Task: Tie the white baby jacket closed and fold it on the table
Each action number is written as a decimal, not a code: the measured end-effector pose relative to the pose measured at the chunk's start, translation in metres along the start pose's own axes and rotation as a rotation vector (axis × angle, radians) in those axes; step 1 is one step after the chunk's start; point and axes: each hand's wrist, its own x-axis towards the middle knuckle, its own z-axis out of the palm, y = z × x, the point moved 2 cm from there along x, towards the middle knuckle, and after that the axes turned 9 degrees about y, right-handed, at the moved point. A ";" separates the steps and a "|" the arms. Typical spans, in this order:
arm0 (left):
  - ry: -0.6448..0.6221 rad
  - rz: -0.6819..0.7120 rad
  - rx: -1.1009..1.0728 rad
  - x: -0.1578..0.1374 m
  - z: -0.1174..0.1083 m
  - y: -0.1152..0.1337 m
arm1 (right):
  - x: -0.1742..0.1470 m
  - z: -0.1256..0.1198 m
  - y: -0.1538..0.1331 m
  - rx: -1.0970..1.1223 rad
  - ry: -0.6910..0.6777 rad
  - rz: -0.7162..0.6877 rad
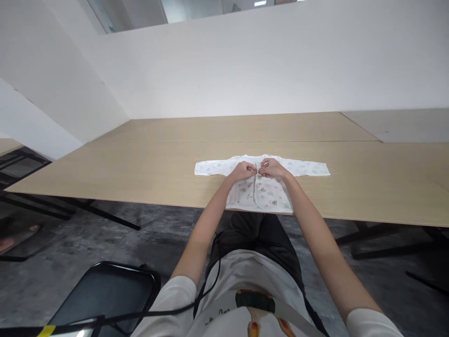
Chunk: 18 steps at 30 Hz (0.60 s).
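Observation:
A small white baby shirt (273,192) with a coloured print lies flat on the wooden table (150,159), its long sleeves spread out to both sides. Its front opening runs down the middle, and the bottom hem lies along the table's near edge. My left hand (244,170) pinches the cloth just left of the opening, below the neckline. Just right of the opening, my right hand (271,167) has its fingers closed on the other front edge. The fingertips of both hands nearly meet. Any fastener between them is too small to make out.
A white wall (245,70) stands behind the table. Below left is a black folding chair (115,290), with a black cable (168,312) running across it to my body. Black metal table legs (101,215) show underneath. At the far left is part of a person's foot (7,243).

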 end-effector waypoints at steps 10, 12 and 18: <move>-0.028 0.079 -0.047 -0.001 0.001 -0.001 | -0.004 -0.003 -0.007 0.072 -0.101 0.082; -0.029 0.064 -0.046 -0.001 0.000 0.001 | -0.003 -0.004 -0.007 0.076 -0.103 0.082; -0.039 0.016 -0.073 -0.016 -0.009 0.010 | -0.001 -0.011 -0.006 0.118 -0.034 0.129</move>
